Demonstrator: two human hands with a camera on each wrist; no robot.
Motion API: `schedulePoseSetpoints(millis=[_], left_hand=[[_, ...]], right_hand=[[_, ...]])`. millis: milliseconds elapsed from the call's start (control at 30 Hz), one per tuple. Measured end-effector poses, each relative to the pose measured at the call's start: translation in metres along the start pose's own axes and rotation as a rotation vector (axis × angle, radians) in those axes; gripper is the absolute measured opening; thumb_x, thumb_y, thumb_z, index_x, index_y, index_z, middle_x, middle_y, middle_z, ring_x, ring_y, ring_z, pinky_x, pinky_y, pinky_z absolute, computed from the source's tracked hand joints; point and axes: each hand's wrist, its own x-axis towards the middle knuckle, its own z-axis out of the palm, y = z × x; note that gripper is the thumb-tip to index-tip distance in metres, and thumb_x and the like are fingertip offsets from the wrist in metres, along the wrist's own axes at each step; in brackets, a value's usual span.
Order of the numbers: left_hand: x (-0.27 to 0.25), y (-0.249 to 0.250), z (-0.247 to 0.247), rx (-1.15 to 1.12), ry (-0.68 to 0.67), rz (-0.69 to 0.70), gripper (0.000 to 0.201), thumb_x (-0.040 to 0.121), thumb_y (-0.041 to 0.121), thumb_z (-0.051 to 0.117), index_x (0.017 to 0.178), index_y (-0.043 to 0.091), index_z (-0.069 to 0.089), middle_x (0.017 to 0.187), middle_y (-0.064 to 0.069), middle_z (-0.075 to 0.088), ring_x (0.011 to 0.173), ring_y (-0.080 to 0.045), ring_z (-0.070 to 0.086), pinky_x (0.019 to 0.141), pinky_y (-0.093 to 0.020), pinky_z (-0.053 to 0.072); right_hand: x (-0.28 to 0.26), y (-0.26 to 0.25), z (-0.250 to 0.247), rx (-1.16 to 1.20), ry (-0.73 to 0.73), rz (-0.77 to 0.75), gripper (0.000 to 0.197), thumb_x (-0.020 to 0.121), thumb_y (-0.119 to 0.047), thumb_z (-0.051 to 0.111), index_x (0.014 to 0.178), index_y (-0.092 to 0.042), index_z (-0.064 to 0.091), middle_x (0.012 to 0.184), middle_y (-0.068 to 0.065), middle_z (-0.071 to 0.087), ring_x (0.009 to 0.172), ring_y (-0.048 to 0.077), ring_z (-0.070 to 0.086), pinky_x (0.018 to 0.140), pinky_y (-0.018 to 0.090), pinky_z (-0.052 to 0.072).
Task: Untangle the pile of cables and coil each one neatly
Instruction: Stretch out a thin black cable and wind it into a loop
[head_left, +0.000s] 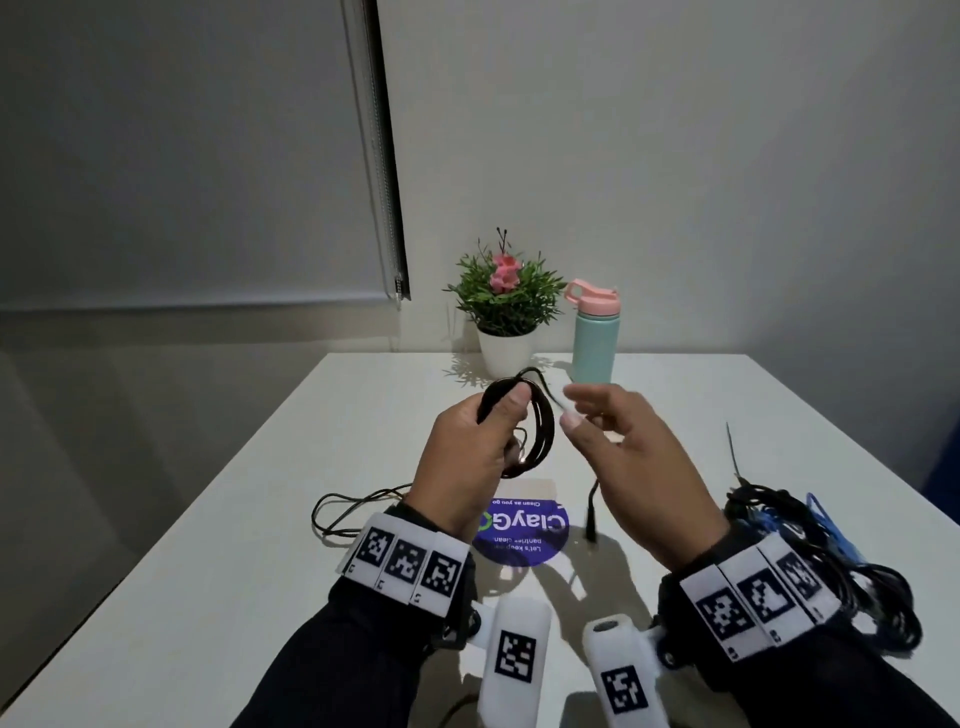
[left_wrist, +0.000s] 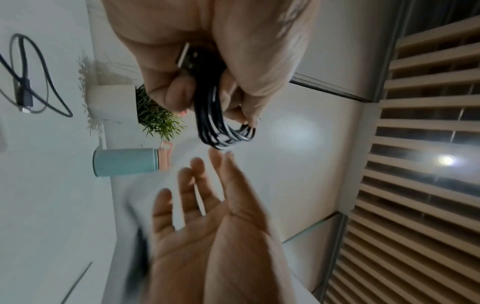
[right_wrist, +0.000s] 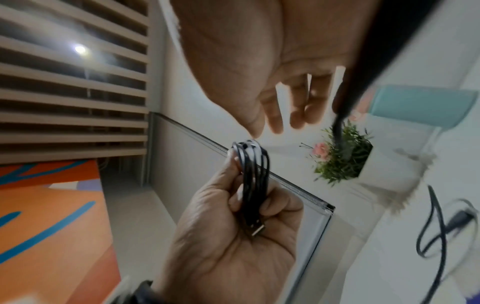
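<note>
My left hand (head_left: 498, 431) is raised above the table and grips a coiled black cable (head_left: 543, 431), thumb over the top of the loops. In the left wrist view the coil (left_wrist: 221, 127) runs through the curled fingers with its USB plug (left_wrist: 185, 57) tucked against the palm. My right hand (head_left: 571, 408) hovers just right of the coil, fingers straight and spread (left_wrist: 207, 185). The coil's loose tail arcs from the top towards this hand, and its end plug (head_left: 592, 514) dangles below. A blurred black cable (right_wrist: 342, 102) passes the little-finger side; no finger is visibly curled round it.
A tangled pile of black and blue cables (head_left: 810, 540) lies on the white table (head_left: 260, 519) beside my right wrist. Another loose black cable (head_left: 343, 514) lies left of my left wrist. A purple sticker (head_left: 524, 535), a potted plant (head_left: 506, 306) and a teal bottle (head_left: 595, 338) are further back.
</note>
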Motion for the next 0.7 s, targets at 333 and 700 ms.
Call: schedulePoseSetpoints(millis=[333,700], left_hand=[[0.002,-0.002,0.000,0.127,-0.044,0.030,0.017,0.084,0.044,0.064,0.083,0.029,0.072,0.057,0.011,0.043,0.055,-0.012,0.038,0.060,-0.029,0.033],[-0.005,0.003,0.005,-0.248,-0.325,-0.187,0.017,0.091,0.020,0.060,0.077,0.012,0.065,0.053,0.010,0.035,0.045,-0.007,0.025,0.052,-0.023,0.016]], right_hand=[[0.000,-0.010,-0.018,-0.114,0.010,-0.291,0.033,0.099,-0.020,0.055,0.131,-0.027,0.058,0.125,-0.013,0.059,0.115,0.003,0.055,0.093,0.014,0.044],[0.006,0.003,-0.021,0.038,-0.037,-0.263,0.018,0.095,-0.017,0.060,0.108,-0.020,0.072,0.106,-0.001,0.063,0.103,0.012,0.062,0.086,0.024,0.048]])
